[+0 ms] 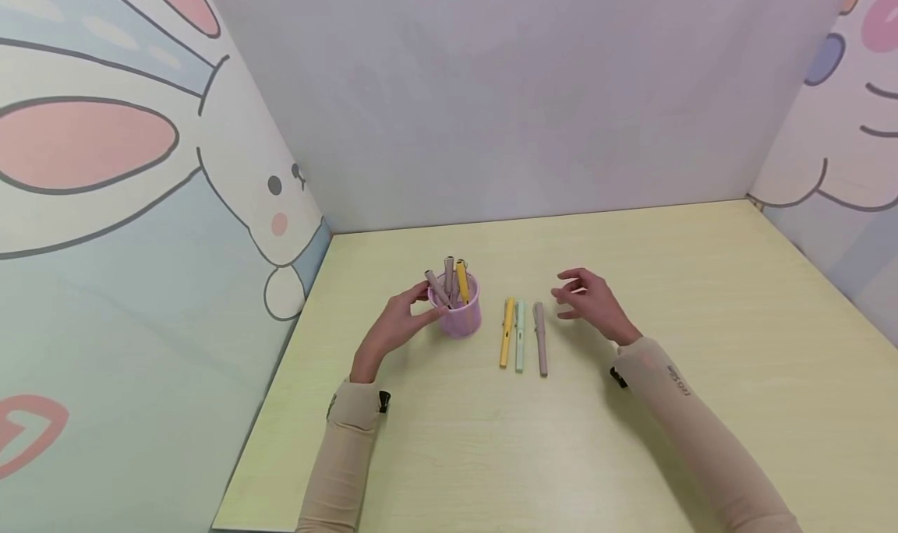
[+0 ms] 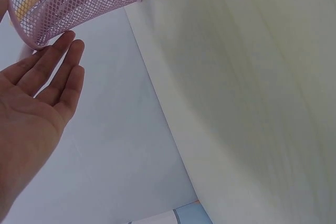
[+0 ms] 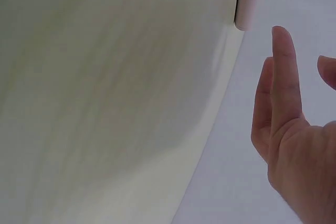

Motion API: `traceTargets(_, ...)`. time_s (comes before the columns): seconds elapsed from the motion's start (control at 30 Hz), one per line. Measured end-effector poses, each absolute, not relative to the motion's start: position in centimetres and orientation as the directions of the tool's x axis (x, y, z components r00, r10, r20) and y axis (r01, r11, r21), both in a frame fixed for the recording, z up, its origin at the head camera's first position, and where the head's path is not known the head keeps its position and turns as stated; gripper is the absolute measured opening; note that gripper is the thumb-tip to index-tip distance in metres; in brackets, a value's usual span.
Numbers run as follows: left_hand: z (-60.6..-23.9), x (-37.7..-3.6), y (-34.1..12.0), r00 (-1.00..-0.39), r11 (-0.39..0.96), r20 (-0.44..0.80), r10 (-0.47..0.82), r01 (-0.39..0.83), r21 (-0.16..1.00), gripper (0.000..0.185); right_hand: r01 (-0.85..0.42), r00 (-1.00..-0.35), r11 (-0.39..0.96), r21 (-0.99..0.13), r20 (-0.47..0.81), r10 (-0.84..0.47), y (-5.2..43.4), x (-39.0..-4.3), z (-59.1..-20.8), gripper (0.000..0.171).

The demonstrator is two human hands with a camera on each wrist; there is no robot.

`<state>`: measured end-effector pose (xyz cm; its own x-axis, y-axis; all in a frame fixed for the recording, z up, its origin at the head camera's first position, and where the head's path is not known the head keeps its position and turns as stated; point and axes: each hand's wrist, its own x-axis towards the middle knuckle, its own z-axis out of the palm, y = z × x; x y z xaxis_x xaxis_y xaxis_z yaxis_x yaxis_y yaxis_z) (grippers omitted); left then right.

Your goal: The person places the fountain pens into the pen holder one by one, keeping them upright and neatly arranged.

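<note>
A pink mesh pen cup [image 1: 463, 319] stands on the pale yellow table [image 1: 449, 439], holding taupe pens [image 1: 443, 284] and a yellow pen [image 1: 461, 280]. My left hand [image 1: 410, 315] is at the cup's left side. In the left wrist view the left hand [image 2: 47, 87] has straight fingers, with fingertips at the cup [image 2: 73, 3]. A yellow pen [image 1: 507, 332], a mint pen [image 1: 520, 335] and a taupe pen [image 1: 540, 338] lie side by side to the right of the cup. My right hand [image 1: 578, 299] hovers just right of them, fingers relaxed and holding nothing.
Cartoon rabbit panels [image 1: 140, 206] wall in the table on the left and right, with a plain grey panel [image 1: 526, 89] behind. The table's front edge [image 1: 245, 525] is near my elbows. In the right wrist view the right hand [image 3: 294, 129] shows above blurred table.
</note>
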<state>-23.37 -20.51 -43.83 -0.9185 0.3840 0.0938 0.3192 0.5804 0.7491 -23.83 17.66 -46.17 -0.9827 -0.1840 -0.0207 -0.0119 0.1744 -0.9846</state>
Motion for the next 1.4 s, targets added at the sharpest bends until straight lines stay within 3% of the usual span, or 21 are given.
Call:
traceTargets(0.9, -43.8, -23.4, -20.6, -0.917, 0.582, 0.091, 0.388, 0.320, 0.747, 0.075, 0.115, -0.941, 0.292, -0.949, -0.198, -0.275, 17.2, -23.6, -46.8, 0.056)
traceTargets(1.4, -43.9, -23.5, -20.6, -0.920, 0.592, 0.083, 0.382, 0.313, 0.743, 0.075, 0.173, -0.927, 0.348, -0.921, -0.271, -0.257, 15.5, -24.0, -47.0, 0.055)
